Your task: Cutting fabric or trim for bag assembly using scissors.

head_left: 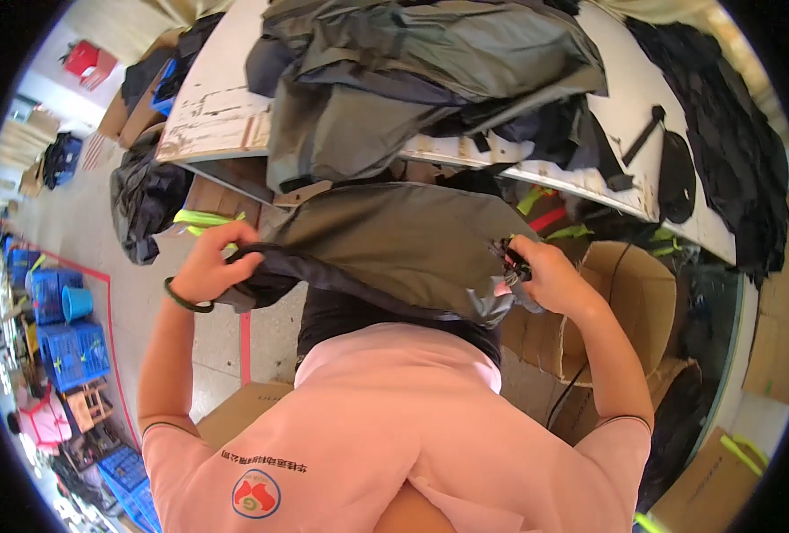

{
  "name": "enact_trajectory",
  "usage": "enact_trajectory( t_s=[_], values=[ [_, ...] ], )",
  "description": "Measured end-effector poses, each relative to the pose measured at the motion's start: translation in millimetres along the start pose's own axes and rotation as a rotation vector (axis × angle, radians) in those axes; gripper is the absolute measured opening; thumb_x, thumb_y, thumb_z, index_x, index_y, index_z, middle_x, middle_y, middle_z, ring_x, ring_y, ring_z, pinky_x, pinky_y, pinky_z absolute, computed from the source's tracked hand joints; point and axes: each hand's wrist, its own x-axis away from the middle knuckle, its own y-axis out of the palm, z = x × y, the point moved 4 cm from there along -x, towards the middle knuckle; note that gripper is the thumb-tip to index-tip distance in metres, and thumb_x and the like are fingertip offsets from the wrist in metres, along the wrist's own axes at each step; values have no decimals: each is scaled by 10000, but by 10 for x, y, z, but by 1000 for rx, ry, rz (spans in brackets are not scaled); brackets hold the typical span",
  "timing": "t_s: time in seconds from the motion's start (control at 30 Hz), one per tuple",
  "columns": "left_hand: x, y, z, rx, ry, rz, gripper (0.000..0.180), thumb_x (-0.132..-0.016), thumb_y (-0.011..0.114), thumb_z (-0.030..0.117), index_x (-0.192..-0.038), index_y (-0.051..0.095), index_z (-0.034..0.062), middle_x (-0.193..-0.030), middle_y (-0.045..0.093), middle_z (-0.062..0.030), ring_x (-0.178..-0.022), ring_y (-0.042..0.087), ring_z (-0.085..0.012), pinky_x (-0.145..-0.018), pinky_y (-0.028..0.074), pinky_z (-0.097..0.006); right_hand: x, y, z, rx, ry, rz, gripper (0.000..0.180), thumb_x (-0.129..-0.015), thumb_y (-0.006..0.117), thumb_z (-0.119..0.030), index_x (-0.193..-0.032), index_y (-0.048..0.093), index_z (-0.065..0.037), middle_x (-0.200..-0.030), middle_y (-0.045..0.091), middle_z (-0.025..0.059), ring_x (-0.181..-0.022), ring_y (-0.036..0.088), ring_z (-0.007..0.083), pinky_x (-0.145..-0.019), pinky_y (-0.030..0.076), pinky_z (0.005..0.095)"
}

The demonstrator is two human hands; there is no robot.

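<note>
The left hand [210, 265] grips the dark edge of a grey jacket [386, 244], fingers curled over it. The right hand [545, 277] is closed on the jacket's other side, pinching fabric with a small black tool [512, 259]. The jacket hangs stretched between both hands, below a white table [226, 98] piled with garments [412, 71]

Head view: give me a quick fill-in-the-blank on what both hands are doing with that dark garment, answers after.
1. Both hands hold a dark grey garment stretched out in front of the ____ shirt.
2. The left hand wears a dark band on its ____.
3. The right hand pinches a small ____ tool at the garment's edge.
4. More dark garments are piled on the white ____ beyond.

Missing words: pink; wrist; black; table
</note>
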Motion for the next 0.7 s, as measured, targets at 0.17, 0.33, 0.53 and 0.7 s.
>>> enact_trajectory(
  t_s=[0.17, 0.33, 0.53, 0.7],
  values=[
    [52, -69, -371, 160, -142, 36, 92, -789, 627, 36, -839, 555, 9, -784, 558, 11, -762, 498, -75, -727, 410, -233, 350, 367, 321, -127, 134, -85, 429, -693, 817, -209, -946, 517, -37, -801, 609, 196, -798, 593, 415, -660, 454, 453],
    [8, -41, -431, 208, -161, 25, 86, -812, 616, 17, -863, 548, 21, -810, 554, 29, -774, 495, -61, -739, 407, -222, 400, 533, 357, -136, 119, -76, 393, -692, 797, -124, -958, 521, -36, -836, 626, 161, -828, 607, 369, -702, 461, 417],
    [19, -138, -532, 241, -193, 59, 82, -829, 610, 13, -867, 539, 29, -813, 538, 42, -774, 483, -42, -726, 400, -209, 300, 543, 349, -115, 24, -30, 444, -691, 812, -210, -970, 508, -44, -805, 611, 187, -803, 593, 416, -677, 452, 456],
    [392, -983, -689, 210, -256, 319, 76, -836, 600, 16, -875, 539, 39, -816, 531, 48, -769, 470, -33, -709, 394, -205, 155, 288, 59, -210, 84, -87, 467, -690, 808, -172, -1070, 553, -76, -856, 626, 134, -910, 622, 361, -762, 476, 416]
  ],
)
